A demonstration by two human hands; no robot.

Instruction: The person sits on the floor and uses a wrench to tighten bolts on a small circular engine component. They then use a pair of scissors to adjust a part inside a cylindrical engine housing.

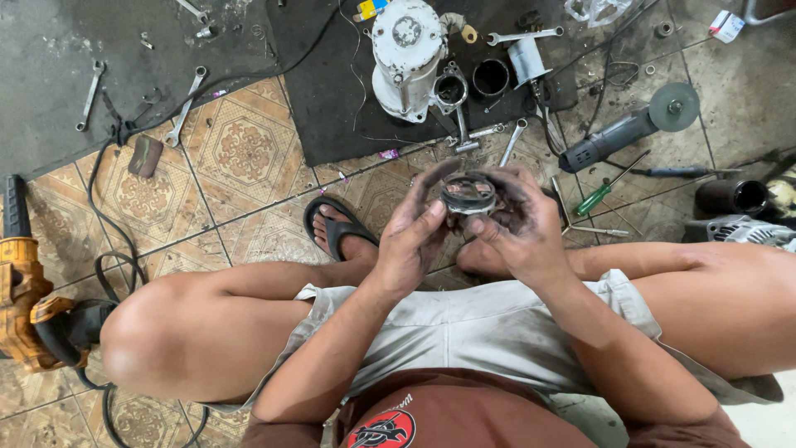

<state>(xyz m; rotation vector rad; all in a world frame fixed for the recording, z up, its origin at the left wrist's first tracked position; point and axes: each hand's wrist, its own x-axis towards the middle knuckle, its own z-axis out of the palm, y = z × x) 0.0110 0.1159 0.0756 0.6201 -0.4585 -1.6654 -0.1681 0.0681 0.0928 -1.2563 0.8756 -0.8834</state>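
While fingers hide its edges, left hand, right hand clasp ring-shaped part, perhaps metal.

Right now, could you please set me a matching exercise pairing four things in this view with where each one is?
Things:
1. round metal part
2. angle grinder
3. green-handled screwdriver
4. yellow power tool

Places:
A. at the left edge, beside the knee
B. on the tiles, just below the angle grinder
C. held between the left hand and right hand
D. on the floor, upper right, disc at its right end

Pairs: 1-C, 2-D, 3-B, 4-A
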